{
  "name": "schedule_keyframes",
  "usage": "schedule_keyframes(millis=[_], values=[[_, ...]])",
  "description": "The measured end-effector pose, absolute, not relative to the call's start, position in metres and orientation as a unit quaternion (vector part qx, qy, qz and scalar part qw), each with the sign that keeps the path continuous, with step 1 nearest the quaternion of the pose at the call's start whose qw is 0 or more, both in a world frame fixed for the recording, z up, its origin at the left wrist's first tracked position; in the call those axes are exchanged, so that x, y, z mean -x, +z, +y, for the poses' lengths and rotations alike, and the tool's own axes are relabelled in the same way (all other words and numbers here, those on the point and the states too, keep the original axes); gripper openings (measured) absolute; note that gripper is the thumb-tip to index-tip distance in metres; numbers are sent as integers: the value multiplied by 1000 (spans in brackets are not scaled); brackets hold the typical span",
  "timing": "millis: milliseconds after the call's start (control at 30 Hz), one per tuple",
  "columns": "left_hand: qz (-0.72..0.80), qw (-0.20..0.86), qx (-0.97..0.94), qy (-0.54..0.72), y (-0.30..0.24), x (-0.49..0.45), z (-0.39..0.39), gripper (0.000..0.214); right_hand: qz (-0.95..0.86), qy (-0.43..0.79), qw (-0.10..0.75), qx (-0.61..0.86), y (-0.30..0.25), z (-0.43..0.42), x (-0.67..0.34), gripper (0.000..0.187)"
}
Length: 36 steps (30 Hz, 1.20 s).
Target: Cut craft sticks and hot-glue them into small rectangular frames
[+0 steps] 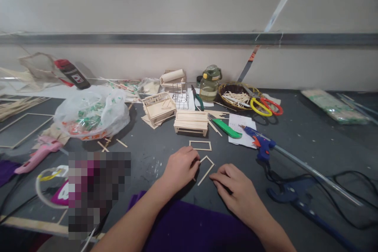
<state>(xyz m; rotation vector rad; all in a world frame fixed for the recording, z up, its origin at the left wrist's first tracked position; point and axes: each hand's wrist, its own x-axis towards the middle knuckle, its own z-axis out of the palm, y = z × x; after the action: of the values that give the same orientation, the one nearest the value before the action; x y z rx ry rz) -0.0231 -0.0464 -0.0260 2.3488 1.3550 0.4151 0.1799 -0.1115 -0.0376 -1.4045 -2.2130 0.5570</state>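
My left hand (183,165) rests on the dark table with its fingers curled and closed at the left end of a small frame of thin wooden sticks (206,170). Three sides of this frame show; the fingers cover part of it. My right hand (233,183) lies just to the right, fingers loosely bent and apart, holding nothing, close to the frame's long stick. A finished small stick rectangle (201,149) lies flat beyond my left hand. Behind it stands a little slatted bench (191,122) made of sticks.
A stick-built box seat (159,108), green utility knife (227,128), blue glue gun (261,141) and scissors (261,106) lie around. A plastic bag (91,114) and pink glue gun (39,155) are left; a bottle (210,84) and basket (238,96) stand behind.
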Motion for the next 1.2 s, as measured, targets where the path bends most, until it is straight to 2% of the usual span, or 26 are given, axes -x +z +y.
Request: schedule_keyframes(millis=[200,400,567,733,900,1200], values=[[474,208,-842,148,-26,23,-47,8,-815,196,215,500,-38,-111,-179,31],[480,224,-834,153,-21,22,-47,9,-815,189,224,500,-38,-111,-178,31],[456,323,-816,149,-12,37,-40,5,-811,191,232,501,-36,-111,-179,28],[411,418,-804,99,-6,59,-32,13,-820,187,232,488,-35,-110,-178,30],[400,375,-833,80,-5,58,-34,23,-827,197,223,477,-36,-110,-176,32],[405,317,-854,82,-3,50,-40,18,-831,206,216,470,-36,-110,-174,33]])
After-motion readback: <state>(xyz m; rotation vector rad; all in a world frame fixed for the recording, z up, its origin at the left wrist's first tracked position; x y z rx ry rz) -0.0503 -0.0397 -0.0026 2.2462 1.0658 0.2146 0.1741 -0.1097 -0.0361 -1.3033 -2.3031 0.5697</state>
